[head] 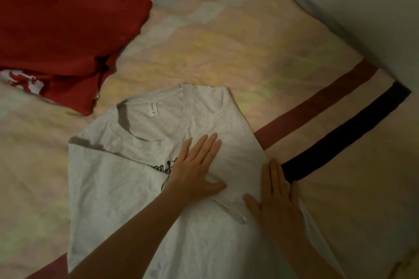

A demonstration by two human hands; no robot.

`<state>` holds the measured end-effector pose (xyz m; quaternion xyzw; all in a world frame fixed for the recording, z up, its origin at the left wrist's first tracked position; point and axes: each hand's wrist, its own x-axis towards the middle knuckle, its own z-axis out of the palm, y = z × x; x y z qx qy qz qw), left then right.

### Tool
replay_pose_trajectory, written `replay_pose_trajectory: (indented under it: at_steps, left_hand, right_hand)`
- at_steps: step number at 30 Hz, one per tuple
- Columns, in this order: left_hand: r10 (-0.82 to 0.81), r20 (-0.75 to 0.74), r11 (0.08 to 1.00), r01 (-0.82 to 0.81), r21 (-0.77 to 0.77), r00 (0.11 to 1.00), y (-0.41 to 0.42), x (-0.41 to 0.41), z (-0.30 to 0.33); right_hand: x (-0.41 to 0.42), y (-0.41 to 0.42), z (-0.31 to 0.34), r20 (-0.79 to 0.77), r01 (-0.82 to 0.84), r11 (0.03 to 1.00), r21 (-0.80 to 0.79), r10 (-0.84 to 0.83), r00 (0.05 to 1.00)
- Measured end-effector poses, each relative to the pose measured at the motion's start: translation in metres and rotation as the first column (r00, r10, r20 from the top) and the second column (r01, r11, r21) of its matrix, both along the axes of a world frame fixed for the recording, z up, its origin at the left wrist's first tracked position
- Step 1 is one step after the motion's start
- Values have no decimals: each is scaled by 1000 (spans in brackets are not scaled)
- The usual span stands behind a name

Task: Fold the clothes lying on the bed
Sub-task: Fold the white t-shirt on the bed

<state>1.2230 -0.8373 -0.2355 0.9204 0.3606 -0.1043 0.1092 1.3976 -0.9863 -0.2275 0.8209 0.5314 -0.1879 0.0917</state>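
1. Tee (127, 188), near centre: pale heather grey, with a black print (166, 164) on the chest, partly hidden under the folded side and too small to read.
2. Label (153, 110) inside the tee's collar: white with small dark lettering.
3. Red garment (56, 36), far left: deep red, with a white printed design (25, 82) at its near left edge.
4. Bed (215, 36): pastel cover in soft patches of pink, yellow, pale green and cream.
5. Maroon stripe (317, 95), crossing the cover on the right.
6. Black stripe (340, 133), parallel to it on the nearer side, cream between them.
7. Wall (374, 7), far right: plain pale grey-white.
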Motion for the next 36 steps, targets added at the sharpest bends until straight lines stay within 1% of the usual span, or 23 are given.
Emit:
replay_pose_trajectory:
  at_steps: [4,5,7,8,9,11,13,14,16,17,18,19,20,21,22,23,25,27,28,31,34,36]
  left_hand:
    - [89,4,996,-89,0,996,3,-7,6]
    - [78,6,997,-77,-13,997,6,-13,11]
    - [4,42,1000,-3,-18,999,18,-34,18]
    - [-3,78,1000,5,-31,997,26,-49,23]
    - [26,128,999,-20,-51,991,35,-64,28]
    - [165,219,985,-147,-94,962,54,-96,40]
    - [326,245,945,-303,-124,913,72,-129,48]
    - [392,232,919,-371,-131,890,81,-142,52]
    - [477,222,879,-463,-116,850,98,-164,56]
    - [514,242,857,-505,-103,823,106,-169,59]
    - [568,270,821,-560,-114,777,113,-171,62]
    - [644,299,762,-623,-175,704,120,-172,63]
    - [722,309,691,-664,-285,619,126,-171,64]
    - [781,292,625,-684,-377,553,133,-171,63]
    - [807,266,589,-688,-423,528,140,-171,60]
    - [802,254,595,-679,-431,541,146,-173,57]
    - [779,240,619,-648,-443,580,155,-174,51]
    - [783,213,607,-643,-468,585,164,-171,46]
    - [794,210,591,-646,-483,570,167,-168,44]
    - [810,277,576,-611,-543,517,173,-164,45]
    - [838,353,540,-542,-644,416,170,-170,52]
    - [845,397,534,-535,-655,358,161,-175,62]
  right_hand:
    - [8,-6,8,-22,75,989,-128,-78,997]
    - [8,-1,14,-6,93,984,-154,-95,995]
    - [10,14,33,60,105,975,-195,-95,994]
    - [12,26,42,36,110,972,-207,-105,994]
    - [14,40,51,-21,106,976,-191,-112,994]
    - [13,75,65,-131,-10,999,-44,4,991]
    - [9,118,71,-204,-91,989,120,114,972]
    - [7,141,72,-234,-129,975,178,169,957]
    - [-1,185,70,-256,-206,952,226,263,930]
    - [-5,205,68,-255,-242,942,235,300,919]
    - [-9,222,65,-256,-274,933,235,331,908]
    - [-13,237,63,-264,-298,926,231,355,897]
    - [-17,249,60,-282,-316,923,219,370,886]
    - [-19,260,58,-308,-324,924,202,374,875]
    - [-21,269,56,-336,-326,928,181,370,866]
    - [-20,277,53,-355,-335,928,163,372,858]
    - [-16,290,48,-346,-388,913,128,408,845]
    - [-11,299,44,-329,-417,900,126,434,839]
    - [-9,302,44,-337,-400,905,142,424,841]
    - [-1,310,49,-367,-308,928,209,367,855]
    - [8,310,54,-419,-256,926,277,356,835]
    - [10,301,64,-428,-260,909,327,387,817]
